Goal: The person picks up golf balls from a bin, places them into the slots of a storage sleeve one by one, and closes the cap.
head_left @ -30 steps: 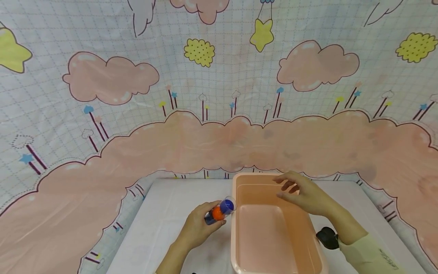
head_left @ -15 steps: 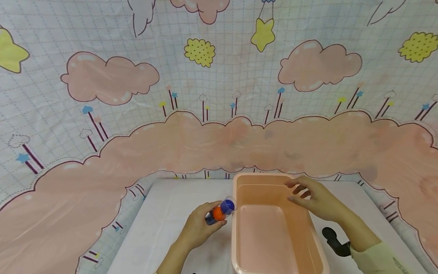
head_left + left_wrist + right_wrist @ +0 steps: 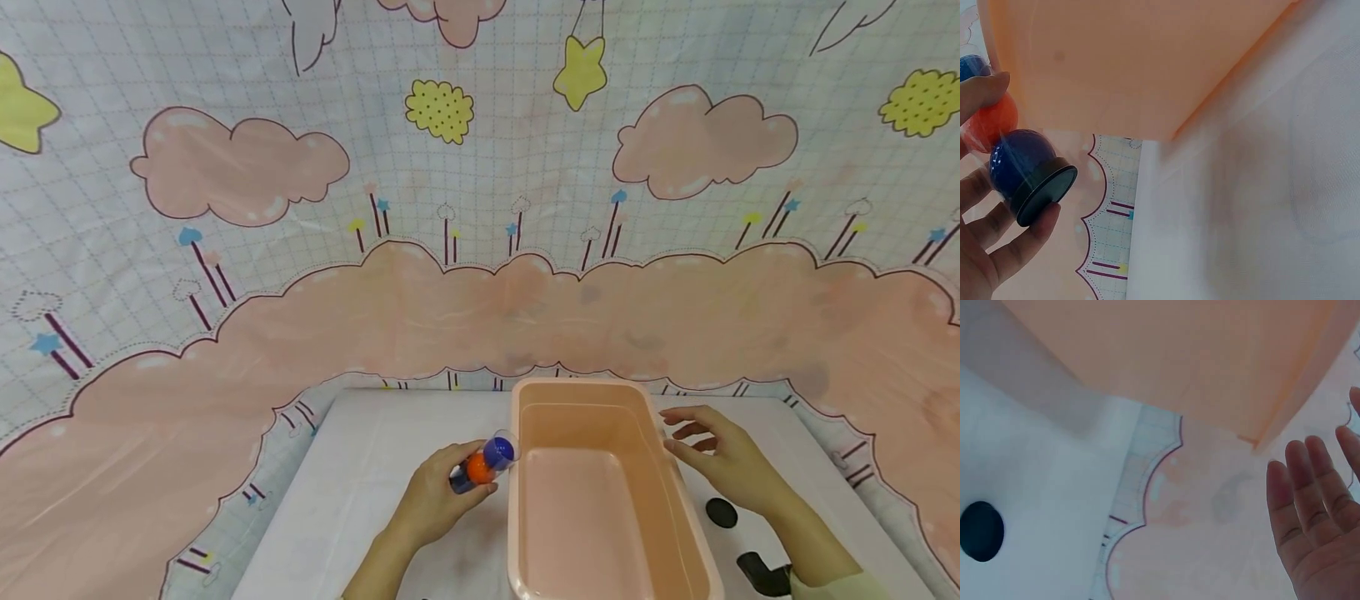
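Observation:
My left hand (image 3: 429,502) grips a clear tube (image 3: 483,465) of stacked balls at the left rim of the peach plastic basin (image 3: 517,533). A blue ball (image 3: 498,452) and an orange ball (image 3: 479,468) show through the tube. In the left wrist view a darker blue ball (image 3: 1021,161) lies against the tube's black end cap (image 3: 1049,195), where a fingertip touches. My right hand (image 3: 723,458) hovers just outside the basin's right rim, fingers loosely bent, holding nothing. Near it, a black round disc (image 3: 722,512) lies on the table.
The basin stands on a white-covered table (image 3: 360,450), and its visible floor is bare. Behind hangs a cloud-and-star patterned cloth (image 3: 480,317), reaching down around the table's edges. A black bent piece (image 3: 763,575) sits at my right wrist.
My right hand has moved right and toward me, from over the basin to outside its right rim, uncovering the black disc. The left hand and tube have stayed nearly still.

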`<act>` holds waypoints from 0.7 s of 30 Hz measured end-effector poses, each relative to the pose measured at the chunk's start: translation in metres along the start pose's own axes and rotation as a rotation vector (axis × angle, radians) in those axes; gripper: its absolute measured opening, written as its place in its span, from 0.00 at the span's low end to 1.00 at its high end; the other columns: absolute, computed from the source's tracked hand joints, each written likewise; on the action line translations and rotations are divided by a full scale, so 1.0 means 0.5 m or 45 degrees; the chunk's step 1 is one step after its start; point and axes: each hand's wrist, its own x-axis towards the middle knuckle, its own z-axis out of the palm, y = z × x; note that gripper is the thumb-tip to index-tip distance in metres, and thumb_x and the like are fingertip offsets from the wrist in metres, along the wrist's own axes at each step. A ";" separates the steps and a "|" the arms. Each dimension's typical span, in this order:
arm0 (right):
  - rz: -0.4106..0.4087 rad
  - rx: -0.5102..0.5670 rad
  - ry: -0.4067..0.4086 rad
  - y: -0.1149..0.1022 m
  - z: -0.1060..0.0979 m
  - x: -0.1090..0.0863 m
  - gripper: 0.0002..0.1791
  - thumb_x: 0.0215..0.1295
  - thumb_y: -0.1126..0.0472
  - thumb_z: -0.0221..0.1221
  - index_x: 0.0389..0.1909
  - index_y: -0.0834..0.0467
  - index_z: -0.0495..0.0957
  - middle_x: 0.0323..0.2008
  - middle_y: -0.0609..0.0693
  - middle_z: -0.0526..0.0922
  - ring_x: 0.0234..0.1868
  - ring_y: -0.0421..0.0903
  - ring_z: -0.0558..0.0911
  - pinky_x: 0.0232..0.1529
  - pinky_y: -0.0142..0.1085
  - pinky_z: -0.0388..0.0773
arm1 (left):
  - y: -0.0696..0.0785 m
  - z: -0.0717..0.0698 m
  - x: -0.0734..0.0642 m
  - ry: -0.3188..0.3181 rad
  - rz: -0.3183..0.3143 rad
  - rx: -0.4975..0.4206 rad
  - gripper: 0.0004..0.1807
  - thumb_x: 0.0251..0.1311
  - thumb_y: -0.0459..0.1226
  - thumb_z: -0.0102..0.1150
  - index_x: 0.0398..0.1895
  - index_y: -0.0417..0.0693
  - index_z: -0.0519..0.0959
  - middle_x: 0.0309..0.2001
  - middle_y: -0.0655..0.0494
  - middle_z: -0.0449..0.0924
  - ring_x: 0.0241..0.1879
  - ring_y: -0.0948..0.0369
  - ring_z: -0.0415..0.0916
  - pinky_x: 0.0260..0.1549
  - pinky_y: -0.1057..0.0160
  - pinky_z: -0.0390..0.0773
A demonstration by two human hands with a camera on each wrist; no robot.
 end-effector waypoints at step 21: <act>0.357 -0.173 0.125 0.112 0.033 -0.096 0.25 0.68 0.57 0.68 0.61 0.64 0.77 0.57 0.65 0.79 0.50 0.55 0.82 0.38 0.28 0.79 | -0.009 0.019 -0.007 0.101 0.016 -0.005 0.29 0.53 0.52 0.78 0.60 0.68 0.82 0.52 0.69 0.87 0.51 0.66 0.82 0.56 0.54 0.83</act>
